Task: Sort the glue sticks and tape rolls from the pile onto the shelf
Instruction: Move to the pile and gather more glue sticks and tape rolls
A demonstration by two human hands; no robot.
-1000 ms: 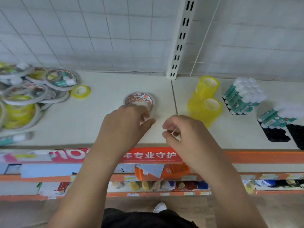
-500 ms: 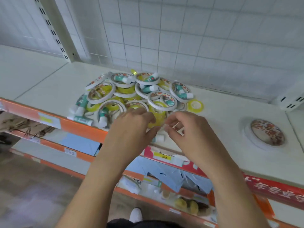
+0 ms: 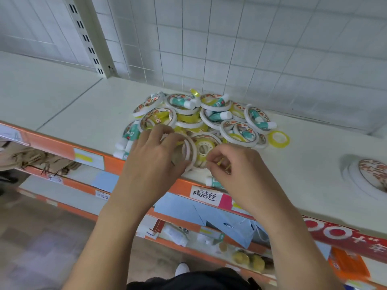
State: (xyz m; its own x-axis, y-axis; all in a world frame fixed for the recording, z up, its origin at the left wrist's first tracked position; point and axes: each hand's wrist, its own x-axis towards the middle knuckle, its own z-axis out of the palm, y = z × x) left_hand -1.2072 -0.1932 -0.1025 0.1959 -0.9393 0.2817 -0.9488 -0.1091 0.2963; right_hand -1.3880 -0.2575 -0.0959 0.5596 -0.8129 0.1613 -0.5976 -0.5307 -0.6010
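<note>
A pile (image 3: 209, 120) of white tape rolls, yellow tape rolls and green-and-white glue sticks lies on the white shelf (image 3: 88, 101). At the pile's near edge my left hand (image 3: 155, 155) grips a tilted white tape roll (image 3: 189, 151). My right hand (image 3: 234, 166) pinches the rim of a yellow-cored tape roll (image 3: 204, 148) lying beside it. One loose yellow roll (image 3: 279, 139) sits at the pile's right. A glue stick (image 3: 212, 182) pokes out under my right hand at the shelf edge.
A stack of white tape rolls (image 3: 370, 174) stands alone on the shelf at the far right. A slotted upright post (image 3: 90, 36) and white wire grid back the shelf. The orange shelf lip (image 3: 62, 147) runs along the front, with cluttered lower shelves beneath.
The view has swung left from the sorted goods to the pile. Both hands have reached into the pile's near edge and taken hold of tape rolls.
</note>
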